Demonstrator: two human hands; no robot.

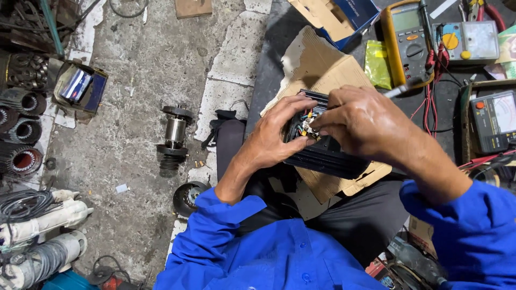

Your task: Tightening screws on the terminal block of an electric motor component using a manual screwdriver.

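A black finned box-shaped electrical part [322,156] lies on a sheet of brown cardboard [322,70] in front of me. Coloured wires and small metal terminals [307,124] stick out of its top. My left hand [274,134] grips the part's near left side, fingers curled by the wires. My right hand [365,121] comes over from the right, and its fingertips pinch at the terminals. Both sleeves are blue.
A yellow multimeter [404,40] with red leads, a grey meter [473,40] and another meter [494,121] sit at the right. A motor rotor [174,137] stands on the concrete floor. Stator cores [21,129] and wound cables [37,236] line the left edge.
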